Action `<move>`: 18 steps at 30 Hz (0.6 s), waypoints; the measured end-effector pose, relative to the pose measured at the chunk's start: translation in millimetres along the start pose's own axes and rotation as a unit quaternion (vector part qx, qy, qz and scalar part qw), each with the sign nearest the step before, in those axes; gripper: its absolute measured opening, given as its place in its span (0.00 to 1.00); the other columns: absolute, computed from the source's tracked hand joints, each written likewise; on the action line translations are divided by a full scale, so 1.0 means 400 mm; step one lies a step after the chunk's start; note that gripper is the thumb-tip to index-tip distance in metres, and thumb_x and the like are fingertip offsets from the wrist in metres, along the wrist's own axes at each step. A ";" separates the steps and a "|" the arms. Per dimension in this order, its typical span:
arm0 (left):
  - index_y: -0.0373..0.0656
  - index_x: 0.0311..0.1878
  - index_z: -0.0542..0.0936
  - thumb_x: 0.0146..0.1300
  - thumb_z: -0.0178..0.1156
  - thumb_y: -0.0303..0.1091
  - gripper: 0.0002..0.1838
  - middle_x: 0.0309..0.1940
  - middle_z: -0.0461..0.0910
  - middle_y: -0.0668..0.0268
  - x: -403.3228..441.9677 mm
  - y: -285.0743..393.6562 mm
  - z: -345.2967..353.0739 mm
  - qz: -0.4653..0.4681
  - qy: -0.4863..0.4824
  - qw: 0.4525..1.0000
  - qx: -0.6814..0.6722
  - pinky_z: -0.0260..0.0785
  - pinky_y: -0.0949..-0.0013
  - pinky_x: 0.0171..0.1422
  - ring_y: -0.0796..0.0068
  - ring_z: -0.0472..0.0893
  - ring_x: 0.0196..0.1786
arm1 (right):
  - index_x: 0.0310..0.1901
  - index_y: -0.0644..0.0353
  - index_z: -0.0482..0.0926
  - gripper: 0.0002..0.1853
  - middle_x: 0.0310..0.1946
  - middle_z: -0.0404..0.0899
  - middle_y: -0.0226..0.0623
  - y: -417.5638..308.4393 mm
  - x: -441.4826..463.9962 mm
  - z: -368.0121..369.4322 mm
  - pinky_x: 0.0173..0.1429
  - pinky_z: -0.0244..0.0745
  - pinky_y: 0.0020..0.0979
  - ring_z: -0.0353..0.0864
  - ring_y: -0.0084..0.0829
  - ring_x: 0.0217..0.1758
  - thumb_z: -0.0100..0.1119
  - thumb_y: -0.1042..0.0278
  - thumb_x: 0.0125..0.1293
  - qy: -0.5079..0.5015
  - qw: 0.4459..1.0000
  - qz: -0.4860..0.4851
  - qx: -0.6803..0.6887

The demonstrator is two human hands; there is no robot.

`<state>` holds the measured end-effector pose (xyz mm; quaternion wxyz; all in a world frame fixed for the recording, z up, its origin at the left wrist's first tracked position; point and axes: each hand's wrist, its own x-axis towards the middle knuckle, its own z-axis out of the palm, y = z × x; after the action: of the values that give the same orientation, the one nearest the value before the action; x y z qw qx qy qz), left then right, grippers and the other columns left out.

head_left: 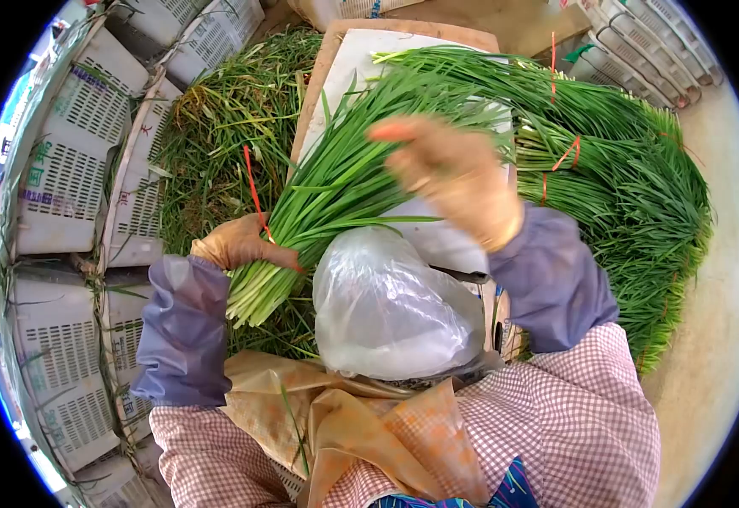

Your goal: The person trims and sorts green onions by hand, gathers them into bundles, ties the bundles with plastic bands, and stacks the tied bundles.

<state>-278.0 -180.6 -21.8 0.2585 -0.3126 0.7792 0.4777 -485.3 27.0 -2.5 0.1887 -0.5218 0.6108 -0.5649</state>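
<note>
My left hand (247, 244) is closed around the pale stem end of a bunch of garlic chives (348, 165). A red tie (256, 195) stands up from the bunch beside my fingers. The green leaves fan away to the upper right, over a white board (391, 51). Above those leaves, my right hand (450, 173) is blurred by motion, with an orange-tipped finger stretched out and nothing visible in its grasp. Just below the bunch sits a cloudy plastic bag (395, 309), puffed up close to my body.
On the right lies a large pile of chive bunches (615, 186) with red ties. Loose, partly yellowed leaves (226, 127) are heaped on the left. White plastic crates (73, 161) line the left side, and more crates (640, 51) stand at the upper right.
</note>
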 end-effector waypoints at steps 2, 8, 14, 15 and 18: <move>0.38 0.56 0.72 0.38 0.75 0.47 0.41 0.44 0.80 0.62 -0.023 0.008 0.011 -0.022 -0.011 0.999 -0.027 0.67 0.69 0.55 0.72 0.77 0.47 | 0.43 0.61 0.77 0.12 0.22 0.77 0.39 0.031 0.023 0.132 0.32 0.74 0.30 0.77 0.30 0.25 0.58 0.63 0.62 -0.134 0.955 -0.047 -0.262; 0.35 0.53 0.74 0.41 0.74 0.47 0.37 0.42 0.81 0.61 -0.139 -0.037 -0.010 -0.003 0.000 1.000 -0.029 0.70 0.69 0.50 0.71 0.80 0.43 | 0.37 0.64 0.79 0.12 0.23 0.78 0.38 -0.021 0.089 0.081 0.27 0.75 0.27 0.77 0.27 0.21 0.56 0.62 0.65 0.026 0.983 0.104 0.146; 0.38 0.52 0.74 0.39 0.74 0.51 0.38 0.40 0.81 0.58 -0.467 -0.117 -0.036 -0.029 0.197 0.968 0.150 0.68 0.65 0.52 0.62 0.79 0.47 | 0.38 0.69 0.78 0.08 0.27 0.78 0.40 -0.035 0.102 -0.009 0.33 0.81 0.32 0.78 0.30 0.26 0.56 0.71 0.64 0.199 0.894 0.014 0.402; 0.39 0.51 0.75 0.38 0.73 0.52 0.38 0.39 0.81 0.54 -0.480 -0.105 -0.038 -0.052 0.192 0.967 0.162 0.68 0.64 0.51 0.57 0.79 0.47 | 0.39 0.67 0.78 0.10 0.25 0.75 0.33 -0.038 0.098 -0.004 0.37 0.78 0.33 0.75 0.25 0.27 0.57 0.68 0.64 0.205 0.901 0.021 0.383; 0.39 0.51 0.74 0.37 0.73 0.52 0.39 0.34 0.80 0.53 -0.651 -0.180 0.031 0.007 0.327 0.929 0.175 0.69 0.61 0.48 0.52 0.79 0.43 | 0.39 0.66 0.79 0.09 0.26 0.76 0.33 -0.061 0.124 -0.015 0.37 0.77 0.32 0.75 0.25 0.28 0.57 0.68 0.64 0.265 0.860 -0.009 0.437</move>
<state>-49.2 -131.8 113.9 0.0362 -0.3956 0.8941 0.2070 -499.1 -7.8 38.6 0.2236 -0.2221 0.3236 -0.8922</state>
